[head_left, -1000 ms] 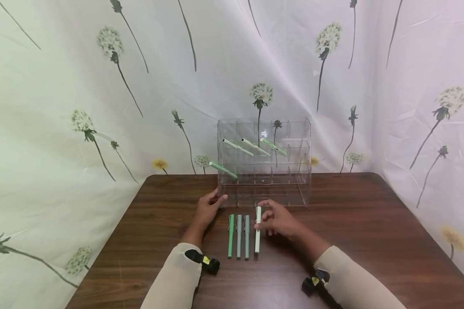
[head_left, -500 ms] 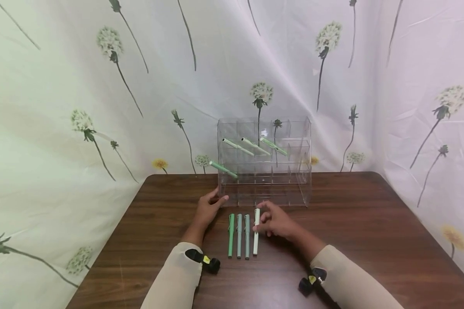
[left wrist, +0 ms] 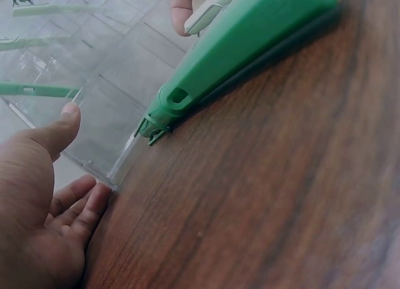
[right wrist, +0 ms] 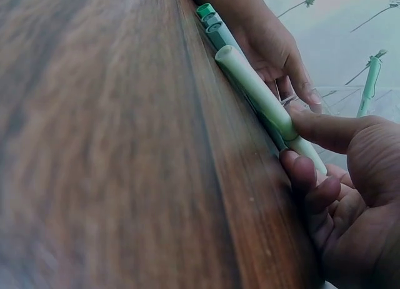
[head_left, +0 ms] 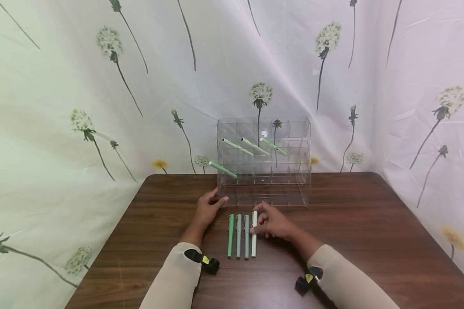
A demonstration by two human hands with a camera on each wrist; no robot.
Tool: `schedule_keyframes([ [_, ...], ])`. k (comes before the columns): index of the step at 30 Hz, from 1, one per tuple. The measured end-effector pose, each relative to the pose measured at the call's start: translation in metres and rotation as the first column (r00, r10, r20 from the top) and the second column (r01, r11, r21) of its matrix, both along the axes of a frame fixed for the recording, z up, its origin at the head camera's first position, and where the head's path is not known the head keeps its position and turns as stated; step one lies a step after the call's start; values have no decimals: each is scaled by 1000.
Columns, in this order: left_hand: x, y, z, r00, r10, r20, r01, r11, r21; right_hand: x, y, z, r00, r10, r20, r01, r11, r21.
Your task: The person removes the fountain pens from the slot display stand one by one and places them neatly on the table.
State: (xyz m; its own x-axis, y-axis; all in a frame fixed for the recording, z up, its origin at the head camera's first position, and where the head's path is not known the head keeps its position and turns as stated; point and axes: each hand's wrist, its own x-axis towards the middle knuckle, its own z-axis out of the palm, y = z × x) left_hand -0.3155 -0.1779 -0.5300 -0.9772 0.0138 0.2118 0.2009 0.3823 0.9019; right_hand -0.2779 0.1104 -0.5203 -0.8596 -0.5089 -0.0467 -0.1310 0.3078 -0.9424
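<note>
My right hand [head_left: 274, 222] pinches a pale mint-white pen [head_left: 254, 246] between thumb and fingers. The pen lies along the table at the right end of a row, its clip end toward the rack. Beside it lie two grey-teal pens [head_left: 246, 242] and a bright green pen [head_left: 230, 240], close together and roughly parallel. Behind them stands a clear tiered rack [head_left: 282, 184]. At its lower left corner, my left hand [head_left: 207, 211] rests with the thumb at the front and the fingers by the side; in the left wrist view those fingertips touch the bottom corner.
Three light green pens [head_left: 255, 146] lean in an upper tier of the rack. A darker green pen [head_left: 223, 170] leans in a lower tier at the left. The brown wooden table [head_left: 158, 206] meets a dandelion-print curtain [head_left: 170, 86] at the back.
My right hand has moved slightly left and nearer to me, bringing the mint-white pen closer to the row of pens. My left hand stays at the rack's corner.
</note>
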Motion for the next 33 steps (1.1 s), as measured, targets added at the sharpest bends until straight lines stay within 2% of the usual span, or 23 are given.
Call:
schedule_keyframes([
  [4,0,1,2,1000,-10,10,10,1000,10,0,1,1,1000,-6,3,6,1000,-1],
  [12,0,0,1,1000,-8,-2,8,999,-33,0,1,-2,1000,-9,1,9,1000,-1],
  [17,0,0,0,1000,-3,11,3,1000,-23,0,0,-3,1000,-5,8,5,1000,-18],
  [28,-3,0,0,1000,-5,30,5,1000,-6,-1,2,-1,1000,4,-22,-3,1000,11],
  [33,-1,0,-1,999,-10,37,10,1000,-5,0,1,-2,1000,-17,-7,17,1000,15],
])
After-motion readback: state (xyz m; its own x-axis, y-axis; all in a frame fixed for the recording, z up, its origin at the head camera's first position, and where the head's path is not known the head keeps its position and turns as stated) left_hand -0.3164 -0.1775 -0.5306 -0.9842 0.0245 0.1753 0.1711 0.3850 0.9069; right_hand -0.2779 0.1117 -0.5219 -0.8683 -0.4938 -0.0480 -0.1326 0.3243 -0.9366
